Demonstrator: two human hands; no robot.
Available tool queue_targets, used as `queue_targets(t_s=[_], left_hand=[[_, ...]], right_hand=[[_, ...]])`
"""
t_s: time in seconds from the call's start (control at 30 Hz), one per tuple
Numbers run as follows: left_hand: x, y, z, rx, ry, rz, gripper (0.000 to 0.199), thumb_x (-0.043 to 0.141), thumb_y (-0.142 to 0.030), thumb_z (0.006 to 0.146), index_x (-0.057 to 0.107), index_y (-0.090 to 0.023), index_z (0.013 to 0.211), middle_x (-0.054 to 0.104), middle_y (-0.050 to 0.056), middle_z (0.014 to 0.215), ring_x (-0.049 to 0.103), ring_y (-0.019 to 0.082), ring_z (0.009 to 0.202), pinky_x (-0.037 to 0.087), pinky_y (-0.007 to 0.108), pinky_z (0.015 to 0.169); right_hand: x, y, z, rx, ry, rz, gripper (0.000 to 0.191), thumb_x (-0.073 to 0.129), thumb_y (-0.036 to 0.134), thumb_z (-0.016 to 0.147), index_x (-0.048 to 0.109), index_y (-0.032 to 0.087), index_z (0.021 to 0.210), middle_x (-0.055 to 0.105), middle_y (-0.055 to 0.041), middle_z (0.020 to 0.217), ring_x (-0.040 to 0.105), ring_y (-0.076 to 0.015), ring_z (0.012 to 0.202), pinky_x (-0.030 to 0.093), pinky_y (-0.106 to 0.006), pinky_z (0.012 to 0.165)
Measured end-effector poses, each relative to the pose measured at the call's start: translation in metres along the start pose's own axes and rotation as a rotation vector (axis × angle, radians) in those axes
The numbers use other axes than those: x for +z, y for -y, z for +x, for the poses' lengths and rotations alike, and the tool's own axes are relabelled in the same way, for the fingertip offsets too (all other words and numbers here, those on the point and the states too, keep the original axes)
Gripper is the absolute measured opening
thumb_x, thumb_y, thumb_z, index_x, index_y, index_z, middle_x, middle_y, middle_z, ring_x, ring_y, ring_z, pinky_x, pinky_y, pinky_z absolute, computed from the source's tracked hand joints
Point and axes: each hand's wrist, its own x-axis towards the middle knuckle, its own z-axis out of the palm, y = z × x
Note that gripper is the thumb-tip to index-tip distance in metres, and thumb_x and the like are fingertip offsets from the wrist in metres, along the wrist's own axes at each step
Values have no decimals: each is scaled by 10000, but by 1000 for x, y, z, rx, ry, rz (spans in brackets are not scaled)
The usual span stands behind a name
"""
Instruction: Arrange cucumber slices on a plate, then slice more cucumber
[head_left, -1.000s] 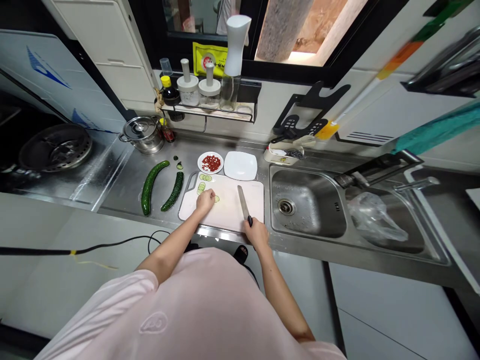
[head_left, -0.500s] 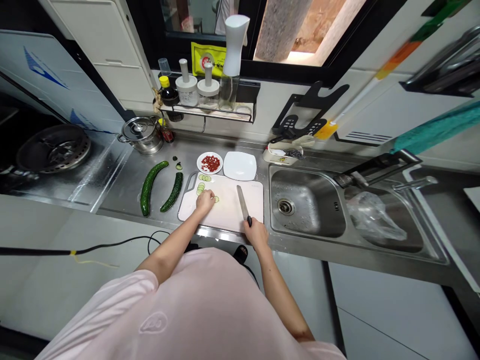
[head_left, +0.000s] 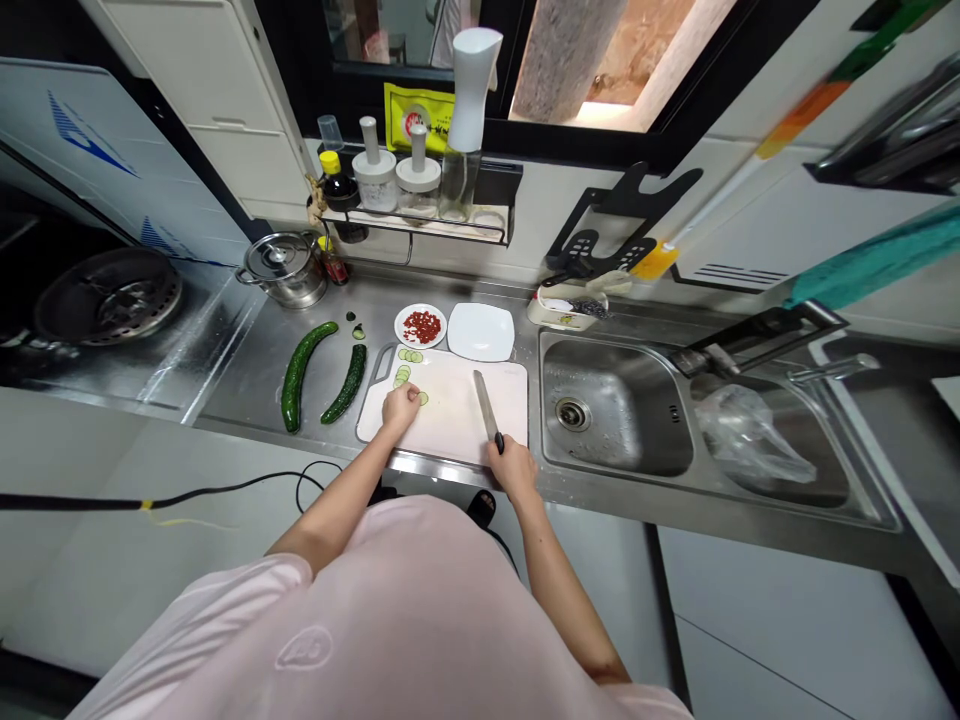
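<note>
My right hand (head_left: 513, 466) is wrapped round the black handle of a kitchen knife (head_left: 486, 405), its blade lying over the right part of the white cutting board (head_left: 457, 430) and pointing away from me. On the board's left part, my left hand (head_left: 400, 410) is closed, with a cucumber slice (head_left: 424, 398) at its fingertips. Just beyond that hand lie several overlapping cucumber slices (head_left: 403, 374), and a short row of slices (head_left: 410, 355) sits at the board's far left. Left of the board are a cut cucumber (head_left: 345, 385) and a longer whole cucumber (head_left: 302, 376).
Behind the board stand a plate of chopped red pieces (head_left: 421, 326) and a white square plate (head_left: 481, 332). Small cucumber ends (head_left: 358, 331) lie on the counter. To the right is a steel sink (head_left: 615, 440); a lidded pot (head_left: 285, 268) stands back left, below the condiment shelf (head_left: 420, 222).
My left hand has shifted slightly left and toward me, and the slice at its fingertips has moved left with it. My right hand and the knife have stayed in place.
</note>
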Motion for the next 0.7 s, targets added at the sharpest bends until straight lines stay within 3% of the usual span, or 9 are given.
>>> queue_targets(t_s=[0.3,0.7], left_hand=[[-19,23,12,-39,-139,-4,194,544,-260,773,647,-226,935,685,18,840,605,151,777,418,229,702],[-24,25,14,-61,-142,75,217,526,-194,784,643,-214,966,678,23,816,602,158,777,383,232,685]], right_hand=[[2,-1,2,-10,-23,-17,420,326,427,903,616,166,1058,659,-122,982,614,-231,915,413,-295,749],[2,-2,5,-16,-23,-4,417,325,427,898,621,168,1038,661,-117,969,617,-229,906,413,-287,739]])
